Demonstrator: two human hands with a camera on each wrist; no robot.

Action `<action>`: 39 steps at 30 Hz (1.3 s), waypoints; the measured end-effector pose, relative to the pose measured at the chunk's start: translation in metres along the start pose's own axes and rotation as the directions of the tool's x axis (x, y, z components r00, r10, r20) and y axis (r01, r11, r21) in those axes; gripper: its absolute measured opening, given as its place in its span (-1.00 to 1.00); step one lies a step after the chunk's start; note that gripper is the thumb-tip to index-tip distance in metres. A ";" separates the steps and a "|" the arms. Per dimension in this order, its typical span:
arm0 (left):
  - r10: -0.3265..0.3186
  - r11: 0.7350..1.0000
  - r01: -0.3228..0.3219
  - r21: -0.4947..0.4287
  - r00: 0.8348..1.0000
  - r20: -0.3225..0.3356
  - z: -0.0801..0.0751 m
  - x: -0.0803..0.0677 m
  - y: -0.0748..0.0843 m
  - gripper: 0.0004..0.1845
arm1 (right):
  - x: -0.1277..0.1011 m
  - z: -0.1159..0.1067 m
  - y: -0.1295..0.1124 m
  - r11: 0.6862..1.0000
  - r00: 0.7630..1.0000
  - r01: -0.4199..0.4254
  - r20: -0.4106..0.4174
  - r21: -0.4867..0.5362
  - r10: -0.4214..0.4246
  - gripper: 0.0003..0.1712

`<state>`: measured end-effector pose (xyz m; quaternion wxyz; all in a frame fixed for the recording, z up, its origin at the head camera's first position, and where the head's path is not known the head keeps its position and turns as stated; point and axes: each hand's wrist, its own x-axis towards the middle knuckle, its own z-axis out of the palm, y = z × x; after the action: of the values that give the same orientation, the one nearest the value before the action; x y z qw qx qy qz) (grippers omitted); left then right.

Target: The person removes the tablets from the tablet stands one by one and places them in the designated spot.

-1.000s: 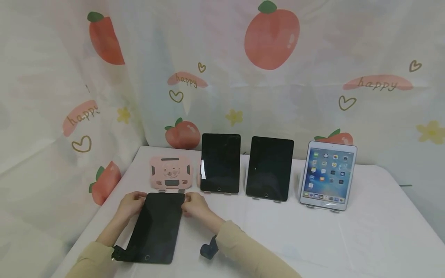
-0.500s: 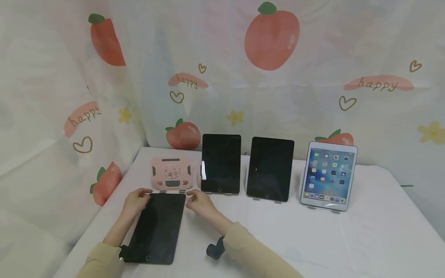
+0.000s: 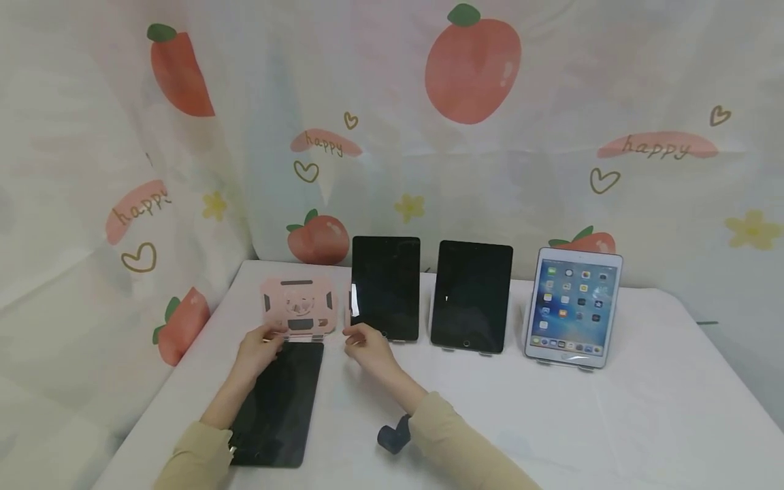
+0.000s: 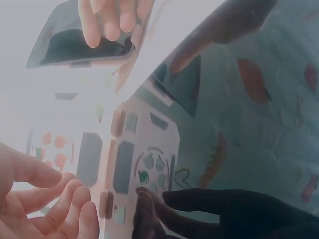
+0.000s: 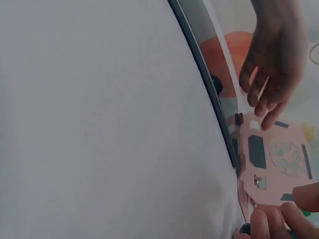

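Note:
A dark-screened tablet [image 3: 278, 405] lies flat on the white table [image 3: 551, 422], its far edge just below an empty pink stand [image 3: 299, 306]. My left hand [image 3: 263, 344] hovers over the tablet's far left corner, relaxed fingers reaching the stand's lower left lip; contact is unclear. My right hand [image 3: 361, 339] is at the stand's lower right, fingers loose, holding nothing. The left wrist view shows the pink stand [image 4: 144, 164] close up, with my left fingers [image 4: 55, 199] spread beside it. In the right wrist view the pink stand [image 5: 274, 159] sits between both hands.
Two dark tablets [image 3: 386, 287] [image 3: 471, 296] and a white tablet [image 3: 572, 306] with a lit screen stand propped in a row to the right of the pink stand. A fruit-print curtain [image 3: 478, 136] hangs behind the table. A dark wrist strap [image 3: 392, 435] hangs under my right sleeve.
Both hands have let go of the flat tablet's far edge and moved forward to the foot of the pink stand. The tablet stays lying on the table.

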<state>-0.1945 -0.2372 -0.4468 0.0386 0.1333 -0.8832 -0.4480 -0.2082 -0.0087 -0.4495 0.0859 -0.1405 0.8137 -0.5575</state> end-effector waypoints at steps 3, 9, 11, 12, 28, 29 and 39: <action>0.016 1.000 -0.016 -0.003 1.000 0.003 0.005 0.001 0.005 -0.73 | 0.000 -0.007 0.002 1.000 0.999 0.013 -0.041 -0.015 -0.014 -0.69; 0.069 0.998 -0.069 -0.006 0.997 0.030 0.012 0.003 0.017 -0.73 | 0.001 -0.024 0.008 0.999 0.993 0.029 -0.112 -0.038 -0.033 -0.71; 0.083 0.996 -0.083 -0.015 0.996 0.040 0.014 0.003 0.021 -0.73 | 0.001 -0.029 0.010 0.998 0.990 0.040 -0.133 -0.043 -0.045 -0.71; 0.090 0.996 -0.089 -0.019 0.995 0.045 0.015 0.003 0.023 -0.73 | 0.002 -0.032 0.011 0.998 0.989 0.039 -0.144 -0.042 -0.045 -0.71; 0.199 0.980 -0.200 0.006 0.977 0.079 0.016 0.019 0.070 -0.66 | 0.008 -0.072 0.008 0.999 0.957 -0.031 -0.290 -0.038 0.019 -0.69; 0.196 0.981 -0.196 -0.013 0.976 0.089 0.016 0.020 0.073 -0.66 | 0.008 -0.075 0.007 0.999 0.955 -0.031 -0.296 -0.043 0.017 -0.68; 0.219 0.976 -0.216 -0.042 0.969 0.116 0.025 0.037 0.099 -0.68 | 0.014 -0.102 -0.006 0.996 0.941 -0.035 -0.339 -0.079 0.007 -0.54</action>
<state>-0.2541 -0.1721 -0.3838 0.0361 0.0080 -0.8866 -0.4610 -0.2514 0.0749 -0.4065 -0.0552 -0.0373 0.8404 -0.5379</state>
